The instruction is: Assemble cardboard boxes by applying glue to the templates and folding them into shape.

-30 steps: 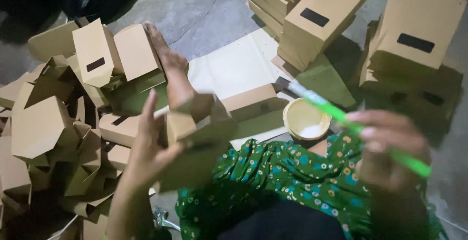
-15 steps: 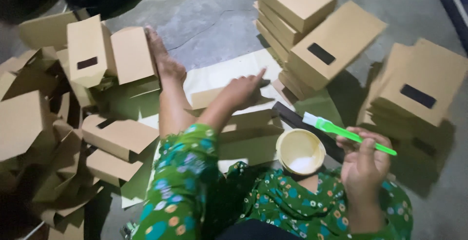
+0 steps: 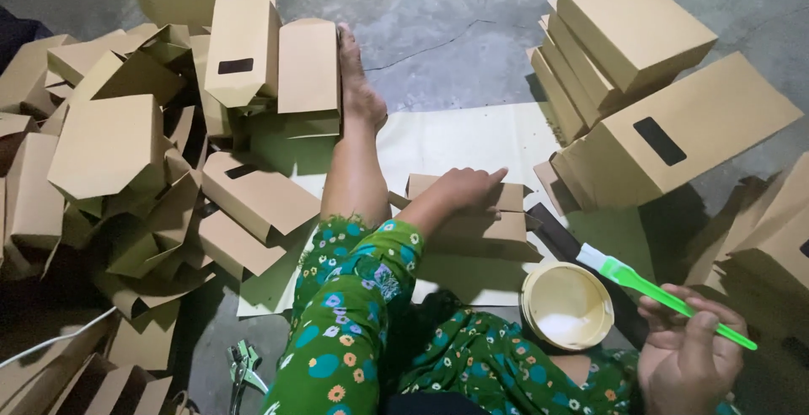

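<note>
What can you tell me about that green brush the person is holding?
The brush has a slim, translucent bright green handle that looks like plastic, with a flat white head at its upper-left end. It lies slanted, head pointing toward the round cream bowl but hanging just above its rim, not dipped in. The right hand grips the handle's lower half between fingers and thumb.

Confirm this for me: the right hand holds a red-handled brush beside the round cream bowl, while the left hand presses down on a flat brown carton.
Not quite. The head view shows the brush in the right hand has a bright green handle, not red. The rest holds: it sits beside the round cream bowl, and the left hand presses on a flat brown carton.
</note>
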